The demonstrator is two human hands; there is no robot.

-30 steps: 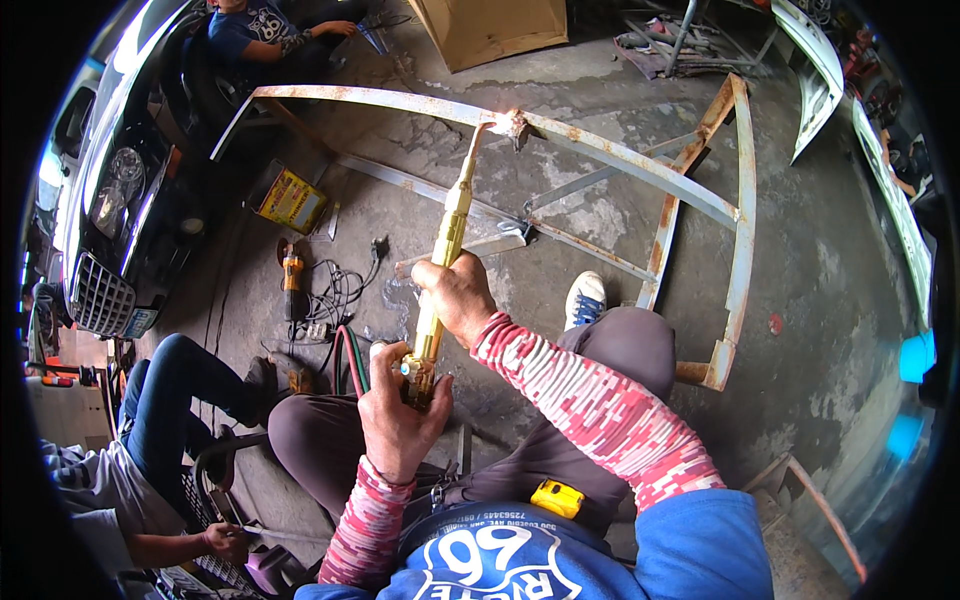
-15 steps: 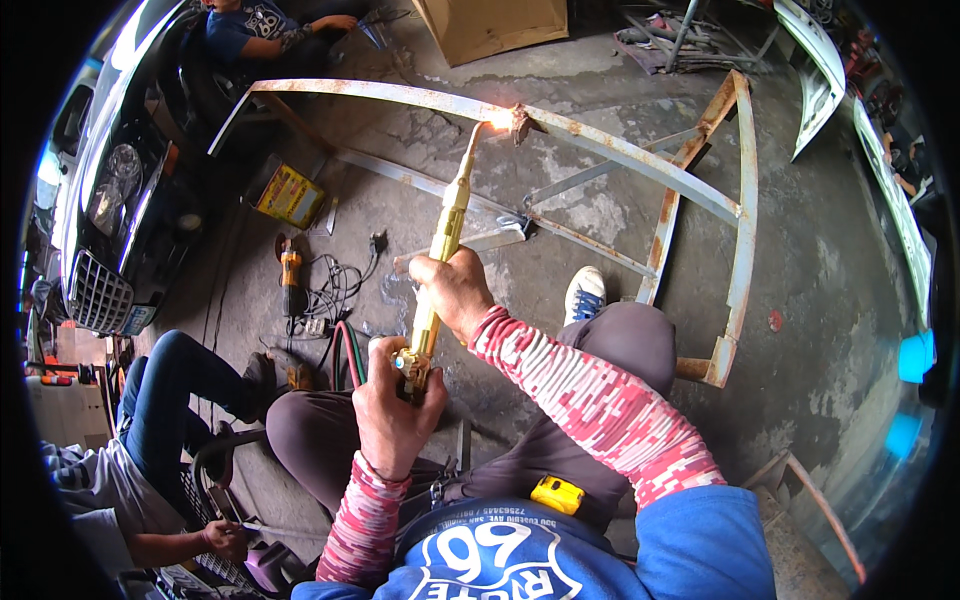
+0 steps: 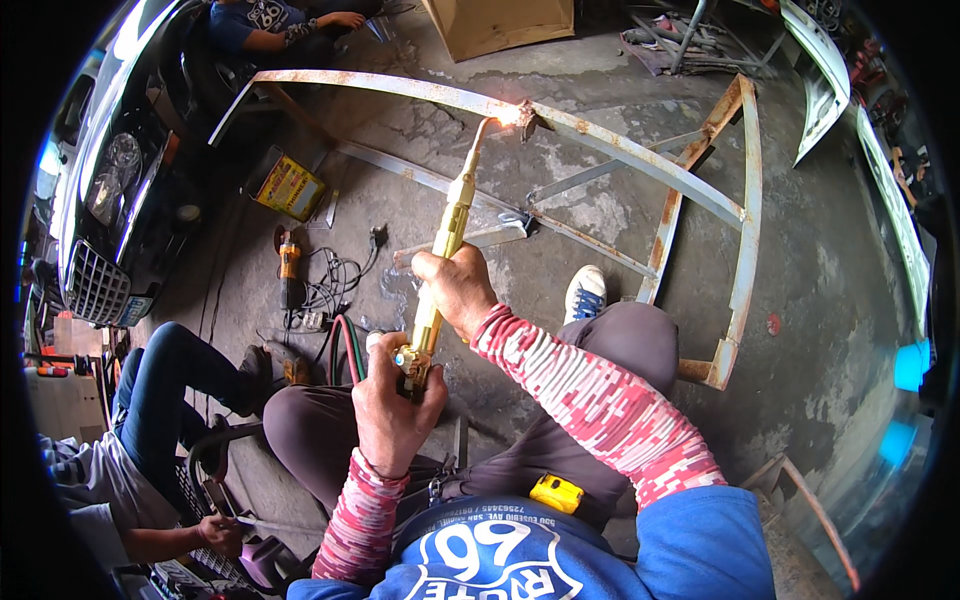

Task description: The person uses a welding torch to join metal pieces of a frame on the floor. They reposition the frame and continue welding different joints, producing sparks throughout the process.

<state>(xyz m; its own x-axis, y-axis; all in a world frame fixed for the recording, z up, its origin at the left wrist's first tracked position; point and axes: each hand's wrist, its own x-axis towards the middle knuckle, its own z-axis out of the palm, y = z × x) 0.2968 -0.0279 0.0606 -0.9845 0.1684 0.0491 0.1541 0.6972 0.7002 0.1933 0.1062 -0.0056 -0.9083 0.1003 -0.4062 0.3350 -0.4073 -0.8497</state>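
Note:
A brass-coloured gas torch [image 3: 454,222] slants up and away from me, its bent tip at a glowing spot on a rusty metal frame [image 3: 612,148]. My right hand [image 3: 458,290] is wrapped round the torch's barrel. Lower down, my left hand [image 3: 392,408] grips the valve end, with its thumb and fingers about the knobs. Bright flame [image 3: 512,114] hides part of the joint, and a dark, ragged lump of metal [image 3: 526,122] sits right beside it. Red and green hoses [image 3: 348,345] show just left of my left hand.
An angle grinder [image 3: 289,270] with a coiled black cord and a yellow-labelled can [image 3: 288,188] stand on the floor to the left. A co-worker's legs [image 3: 180,385] are close at my left. Beyond the frame is a cardboard box [image 3: 500,28]. A car front [image 3: 120,200] borders the left.
The whole view has shifted slightly. Both hands keep their hold on the torch, and its flame stays at the same joint of the frame.

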